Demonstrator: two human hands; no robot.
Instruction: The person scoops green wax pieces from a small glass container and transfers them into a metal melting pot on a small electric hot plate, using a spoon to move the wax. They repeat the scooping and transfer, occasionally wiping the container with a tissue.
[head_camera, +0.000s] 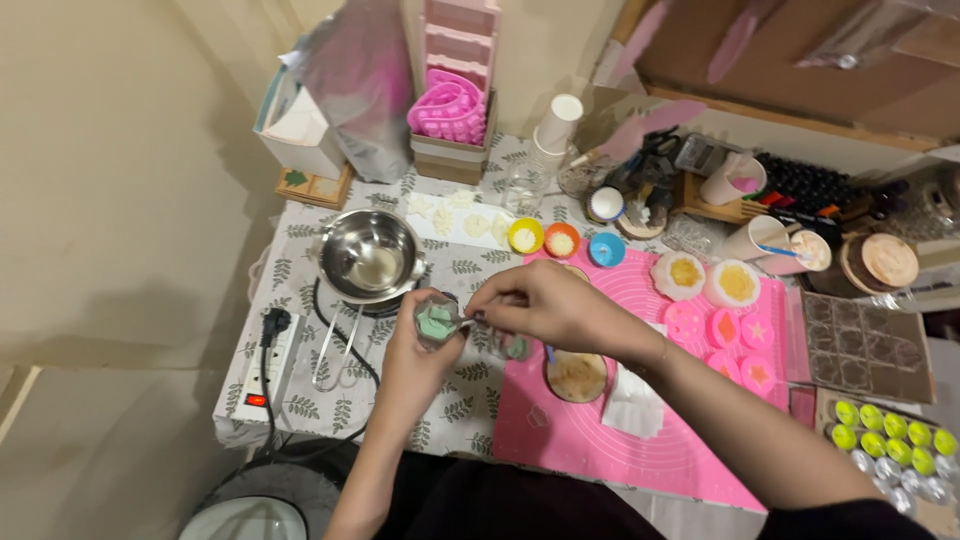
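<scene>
While your left hand wraps the small clear cup, treat it as light, thin-walled and probably easy to crush or tip. Keep your hold around its sides, low down, and judge the squeeze gently. Its grip is closed around the cup. The cup holds pale green stuff, likely soft or half set, and the walls look glassy and slick. You hold it just above the tabletop, near the middle of the front edge, between the steel pot and the pink mat. Your right hand has its fingers pinched together on a thin tool whose tip reaches the cup's rim. I cannot tell the tool's kind. It looks stiff and slight, so hold it near the tip.
</scene>
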